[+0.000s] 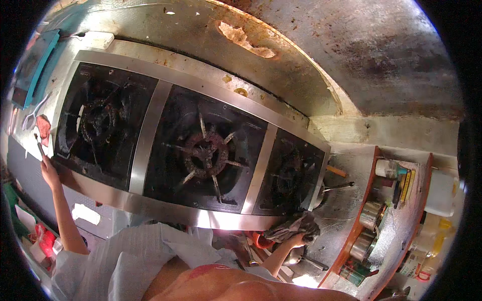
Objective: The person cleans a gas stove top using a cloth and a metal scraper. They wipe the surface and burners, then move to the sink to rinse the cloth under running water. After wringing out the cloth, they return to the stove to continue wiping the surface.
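Before me stands a wide gas stove with black panels and a steel frame (143, 143). Its middle burner (206, 156) has a round ring with metal arms around it. At the far left, my left hand (49, 171) is closed around a thin dark handle (38, 145), near the stove's front left corner. My right hand (297, 240) grips a dark grey crumpled cloth (293, 227) at the front right corner of the stove. The fingers under the cloth are partly hidden.
A reddish cloth (43, 128) and a teal-framed board (41, 71) lie left of the stove. On the right, a shelf with orange edges (371, 192) holds steel pots (372, 215) and jars. A pan handle (315, 264) and a red container (261, 240) are near my right hand.
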